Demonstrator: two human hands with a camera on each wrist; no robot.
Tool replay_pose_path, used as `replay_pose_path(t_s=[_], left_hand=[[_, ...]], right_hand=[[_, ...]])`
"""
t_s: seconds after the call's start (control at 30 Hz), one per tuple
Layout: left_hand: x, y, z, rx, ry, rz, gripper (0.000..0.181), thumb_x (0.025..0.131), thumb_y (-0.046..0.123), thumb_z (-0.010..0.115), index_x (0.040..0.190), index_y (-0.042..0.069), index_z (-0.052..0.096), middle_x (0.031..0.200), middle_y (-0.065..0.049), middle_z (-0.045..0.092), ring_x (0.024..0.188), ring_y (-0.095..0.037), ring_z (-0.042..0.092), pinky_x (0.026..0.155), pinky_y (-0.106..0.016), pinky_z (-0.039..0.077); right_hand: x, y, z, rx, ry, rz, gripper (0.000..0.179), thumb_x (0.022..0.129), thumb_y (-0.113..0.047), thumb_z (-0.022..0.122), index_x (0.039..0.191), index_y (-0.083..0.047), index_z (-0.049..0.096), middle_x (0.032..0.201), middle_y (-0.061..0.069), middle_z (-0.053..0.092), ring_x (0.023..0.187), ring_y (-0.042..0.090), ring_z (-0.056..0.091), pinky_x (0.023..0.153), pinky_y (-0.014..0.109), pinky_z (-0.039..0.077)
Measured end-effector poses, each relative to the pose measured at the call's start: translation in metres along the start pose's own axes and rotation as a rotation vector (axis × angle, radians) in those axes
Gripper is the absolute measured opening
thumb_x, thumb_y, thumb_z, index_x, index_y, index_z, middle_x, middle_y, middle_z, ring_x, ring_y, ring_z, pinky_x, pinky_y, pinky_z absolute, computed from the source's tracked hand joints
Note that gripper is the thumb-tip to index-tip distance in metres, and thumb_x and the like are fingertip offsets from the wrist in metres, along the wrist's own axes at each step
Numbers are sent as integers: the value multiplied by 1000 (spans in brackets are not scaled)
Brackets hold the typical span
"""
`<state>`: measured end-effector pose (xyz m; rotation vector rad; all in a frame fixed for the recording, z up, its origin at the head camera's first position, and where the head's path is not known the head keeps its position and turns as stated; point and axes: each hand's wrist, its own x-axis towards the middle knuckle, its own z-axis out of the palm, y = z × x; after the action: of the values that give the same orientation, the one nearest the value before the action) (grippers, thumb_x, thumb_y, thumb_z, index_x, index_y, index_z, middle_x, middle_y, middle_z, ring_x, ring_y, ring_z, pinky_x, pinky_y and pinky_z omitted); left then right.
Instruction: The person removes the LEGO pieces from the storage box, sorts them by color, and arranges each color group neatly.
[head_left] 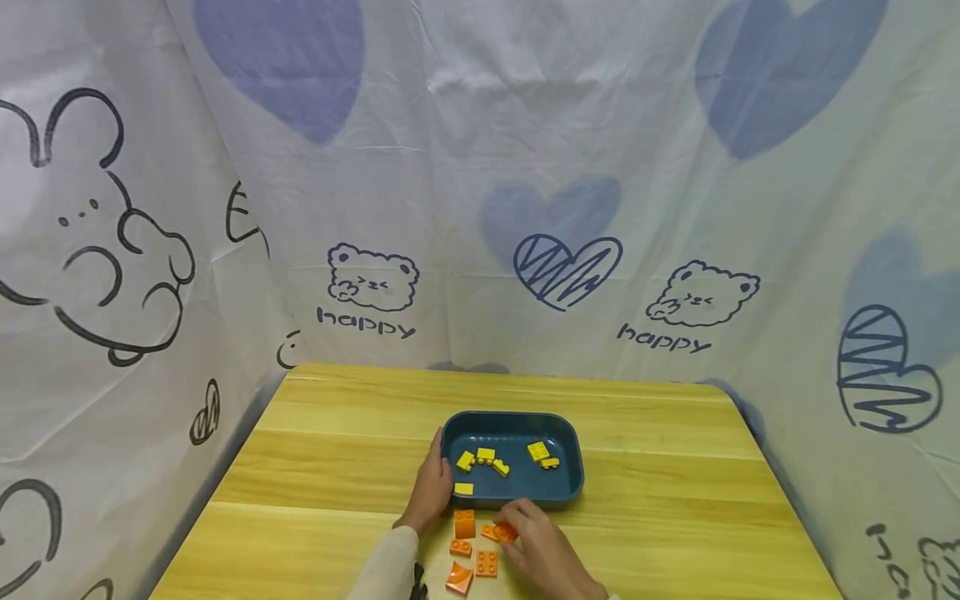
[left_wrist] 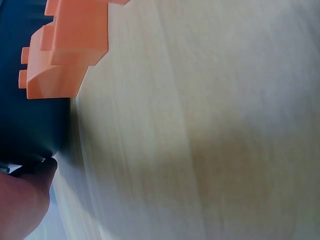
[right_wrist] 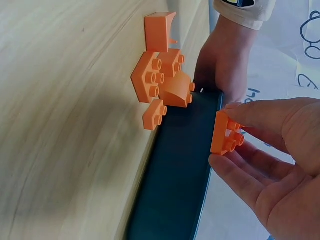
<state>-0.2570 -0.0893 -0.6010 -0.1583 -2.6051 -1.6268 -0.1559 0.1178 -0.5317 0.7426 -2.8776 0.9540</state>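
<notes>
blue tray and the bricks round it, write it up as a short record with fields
container: dark blue tray on a wooden table
in tray: six yellow bricks visible
in front of tray: five orange bricks, differing in shape
left hand: touches the tray's left side
right hand: fingers pinch a studded orange brick near the tray's front wall
backdrop: white cloth with hearts and cartoon animals

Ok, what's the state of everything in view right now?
Tray: upright, open-topped
Six yellow bricks: loose inside tray
Five orange bricks: loose on table
Sixth orange brick: raised, pinched
Left hand: against tray's left end
Right hand: pinching sixth orange brick
</notes>
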Motion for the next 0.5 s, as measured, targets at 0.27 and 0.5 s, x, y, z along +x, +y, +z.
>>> replay_pose_path(t_s=[0.27, 0.5], left_hand=[[1, -2, 0, -18, -4, -15, 56, 107, -3, 36, 160, -10, 21, 162, -32, 30, 148, -49, 32, 120, -62, 28], [1, -3, 1, -5, -7, -8, 56, 106, -4, 36, 160, -11, 21, 162, -32, 30, 148, -48, 32, 120, -61, 29]], right_hand=[[-1, -2, 5, 61, -92, 49, 23, 86, -6, 82, 108, -10, 75, 110, -2, 65, 94, 8, 60, 86, 34, 60], [-5, -3, 15, 80, -150, 68, 22, 84, -6, 83, 104, -12, 75, 105, -6, 63, 91, 5, 59, 83, 31, 59]])
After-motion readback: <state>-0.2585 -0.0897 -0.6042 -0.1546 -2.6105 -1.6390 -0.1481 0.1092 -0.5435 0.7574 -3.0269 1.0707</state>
